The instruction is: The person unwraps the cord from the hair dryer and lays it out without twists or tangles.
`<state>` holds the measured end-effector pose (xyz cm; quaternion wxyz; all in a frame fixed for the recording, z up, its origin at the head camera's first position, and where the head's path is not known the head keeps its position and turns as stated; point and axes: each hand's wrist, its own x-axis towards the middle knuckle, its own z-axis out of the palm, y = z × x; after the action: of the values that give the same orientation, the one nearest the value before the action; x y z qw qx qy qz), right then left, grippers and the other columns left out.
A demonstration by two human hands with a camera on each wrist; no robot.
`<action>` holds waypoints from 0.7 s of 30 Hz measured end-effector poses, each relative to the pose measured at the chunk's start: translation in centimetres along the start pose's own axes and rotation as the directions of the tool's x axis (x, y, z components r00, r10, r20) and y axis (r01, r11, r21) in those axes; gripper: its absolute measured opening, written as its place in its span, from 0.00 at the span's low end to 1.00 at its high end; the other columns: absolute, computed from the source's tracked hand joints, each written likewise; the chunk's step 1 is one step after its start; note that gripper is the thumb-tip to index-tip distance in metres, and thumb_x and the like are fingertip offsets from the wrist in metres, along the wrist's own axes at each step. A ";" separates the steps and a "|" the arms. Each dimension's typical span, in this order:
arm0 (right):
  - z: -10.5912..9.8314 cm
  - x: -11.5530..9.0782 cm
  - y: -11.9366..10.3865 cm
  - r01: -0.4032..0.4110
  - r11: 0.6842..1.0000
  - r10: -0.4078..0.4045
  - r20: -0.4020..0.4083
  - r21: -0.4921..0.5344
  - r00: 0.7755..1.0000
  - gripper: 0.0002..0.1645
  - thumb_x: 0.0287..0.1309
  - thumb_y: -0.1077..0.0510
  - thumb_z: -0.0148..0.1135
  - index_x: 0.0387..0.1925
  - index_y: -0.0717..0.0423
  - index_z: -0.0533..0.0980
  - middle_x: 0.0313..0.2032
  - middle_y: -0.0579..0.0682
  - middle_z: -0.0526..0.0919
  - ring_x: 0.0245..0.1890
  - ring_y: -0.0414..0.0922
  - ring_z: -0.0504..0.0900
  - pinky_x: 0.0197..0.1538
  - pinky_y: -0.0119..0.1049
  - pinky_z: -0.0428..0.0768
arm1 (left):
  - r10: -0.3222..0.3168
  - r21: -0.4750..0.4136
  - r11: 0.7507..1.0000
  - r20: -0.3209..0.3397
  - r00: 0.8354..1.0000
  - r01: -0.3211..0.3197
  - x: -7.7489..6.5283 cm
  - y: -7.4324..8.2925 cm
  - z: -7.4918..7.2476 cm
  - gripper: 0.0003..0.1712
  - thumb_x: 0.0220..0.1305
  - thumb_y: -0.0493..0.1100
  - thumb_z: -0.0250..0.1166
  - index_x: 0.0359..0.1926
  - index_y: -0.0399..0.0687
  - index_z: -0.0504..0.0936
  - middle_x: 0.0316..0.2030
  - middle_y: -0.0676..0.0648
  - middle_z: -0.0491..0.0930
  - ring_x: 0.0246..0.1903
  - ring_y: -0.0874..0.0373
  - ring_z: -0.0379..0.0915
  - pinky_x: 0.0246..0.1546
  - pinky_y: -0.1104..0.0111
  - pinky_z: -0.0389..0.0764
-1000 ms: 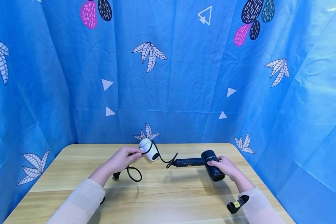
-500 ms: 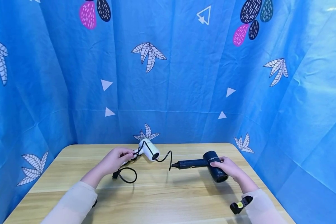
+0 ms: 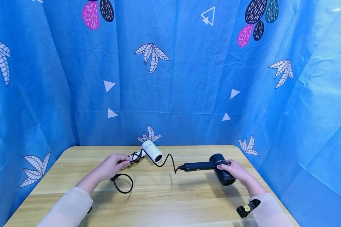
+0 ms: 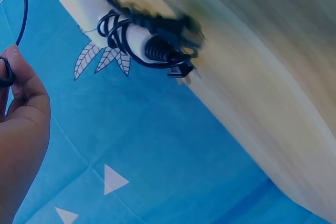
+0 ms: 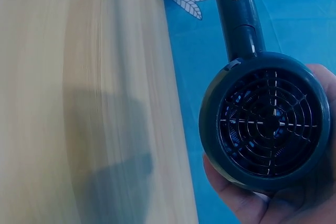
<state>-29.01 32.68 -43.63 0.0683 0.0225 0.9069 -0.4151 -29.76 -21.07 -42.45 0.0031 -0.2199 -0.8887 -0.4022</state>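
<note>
My right hand [image 3: 235, 170] grips the barrel of a black hair dryer [image 3: 199, 165], held above the table with its handle pointing left. The right wrist view shows the dryer's round grille [image 5: 270, 124] and the thumb and fingers around the barrel. From the handle's end a black cord [image 3: 170, 156] runs left in a loose bend to my left hand [image 3: 113, 167], which pinches it between thumb and fingertips. The cord's plug end [image 3: 115, 177] hangs below that hand with a loop. Behind lies a white hair dryer [image 3: 152, 151], its own black cord wound round the handle [image 4: 123, 35].
The wooden table [image 3: 164, 201] has rounded back corners. A blue patterned curtain [image 3: 170, 78] stands behind it and along both sides. The white dryer lies near the back edge, left of the middle.
My left hand has moved left and slightly down with the cord, drawing it across in front of the white dryer. My right hand and the black dryer have shifted a little to the right.
</note>
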 end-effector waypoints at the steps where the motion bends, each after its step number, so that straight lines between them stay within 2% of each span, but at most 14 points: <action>1: -0.1 -0.1 0.1 0.000 1.000 0.000 -0.002 -0.006 1.000 0.46 0.61 0.40 0.62 0.63 0.75 0.64 0.52 0.64 0.77 0.46 0.51 0.80 0.49 0.46 0.80 | -0.005 0.005 1.000 0.005 1.000 0.005 -0.1 0.0 0.0 0.11 0.72 0.37 0.61 0.49 0.42 0.86 0.44 0.45 0.84 0.42 0.57 0.76 0.44 0.63 0.80; 5: -0.3 -0.2 0.4 0.003 1.000 -0.003 -0.005 -0.008 1.000 0.46 0.61 0.40 0.62 0.63 0.75 0.64 0.51 0.65 0.78 0.45 0.51 0.80 0.49 0.46 0.81 | -0.017 0.052 0.998 0.019 1.000 0.016 -0.3 -0.3 0.1 0.10 0.72 0.38 0.61 0.48 0.45 0.87 0.45 0.46 0.85 0.47 0.54 0.79 0.50 0.56 0.80; 9: -0.5 -0.2 0.9 0.006 1.000 -0.006 -0.005 -0.009 1.000 0.45 0.61 0.41 0.62 0.62 0.76 0.64 0.50 0.64 0.78 0.44 0.49 0.81 0.47 0.44 0.81 | -0.011 0.096 0.995 0.034 0.999 0.007 -0.6 -0.4 0.0 0.11 0.71 0.38 0.62 0.49 0.44 0.87 0.45 0.46 0.85 0.50 0.50 0.79 0.51 0.52 0.79; 16: -1.1 -0.4 1.5 -0.010 1.000 0.010 -0.011 -0.014 1.000 0.45 0.61 0.40 0.62 0.62 0.75 0.65 0.50 0.64 0.78 0.44 0.50 0.80 0.47 0.41 0.80 | -0.041 0.129 0.991 0.051 0.998 0.034 -1.3 -0.5 -0.2 0.12 0.71 0.39 0.62 0.51 0.43 0.86 0.49 0.44 0.84 0.53 0.46 0.77 0.52 0.51 0.79; 21: -1.4 -0.6 2.1 -0.021 1.000 0.021 -0.024 -0.013 0.999 0.43 0.61 0.40 0.63 0.59 0.74 0.67 0.48 0.61 0.79 0.42 0.48 0.78 0.43 0.38 0.77 | -0.028 0.144 0.989 0.054 0.998 0.020 -1.9 -0.7 -0.5 0.12 0.70 0.40 0.64 0.50 0.44 0.86 0.47 0.45 0.84 0.49 0.50 0.78 0.48 0.55 0.80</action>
<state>-28.35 35.13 -44.27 0.0619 0.0365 0.9101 -0.4080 -28.40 -22.53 -42.94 -0.0108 -0.2195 -0.9176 -0.3312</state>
